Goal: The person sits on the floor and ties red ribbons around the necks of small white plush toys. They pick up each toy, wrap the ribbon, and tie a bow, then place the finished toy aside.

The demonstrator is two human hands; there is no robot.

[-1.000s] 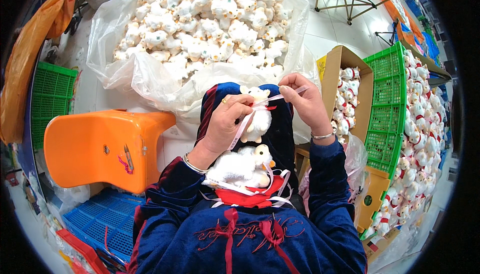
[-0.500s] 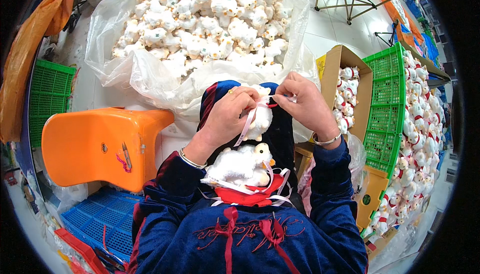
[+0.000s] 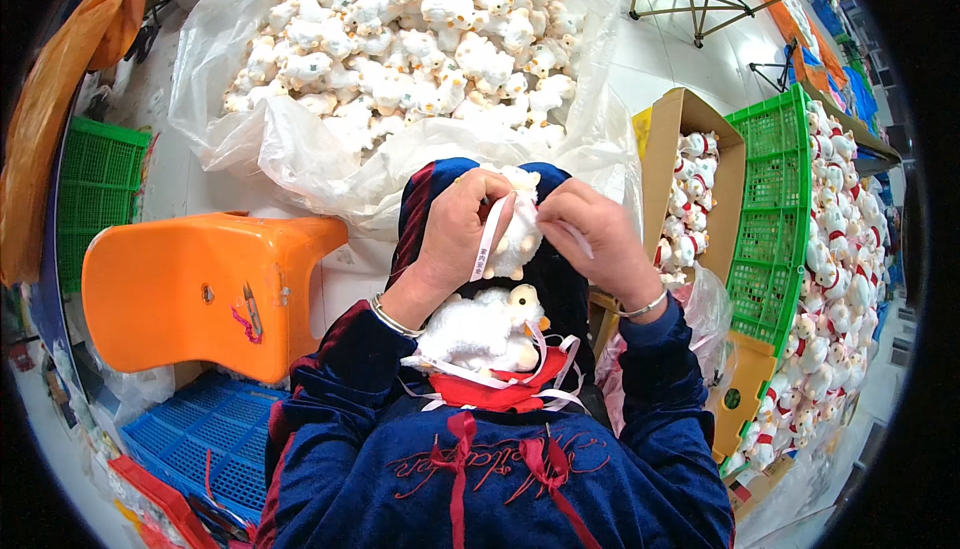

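White ribbon point(image 3: 488, 239) is pinched in the left hand point(image 3: 455, 234) against the small plush lamb point(image 3: 517, 234) held above the lap, with the right hand point(image 3: 590, 234) pinching at its neck; loose tension would probably let the ribbon slip.

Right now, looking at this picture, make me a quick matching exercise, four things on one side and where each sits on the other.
Things:
1. plush toy
2. orange stool
3. clear plastic bag
4. cardboard box

Places:
A. person's left side
B. ahead, heaped with white toys
C. held between left hand and right hand
D. person's right, by green crate

Pairs: 1-C, 2-A, 3-B, 4-D
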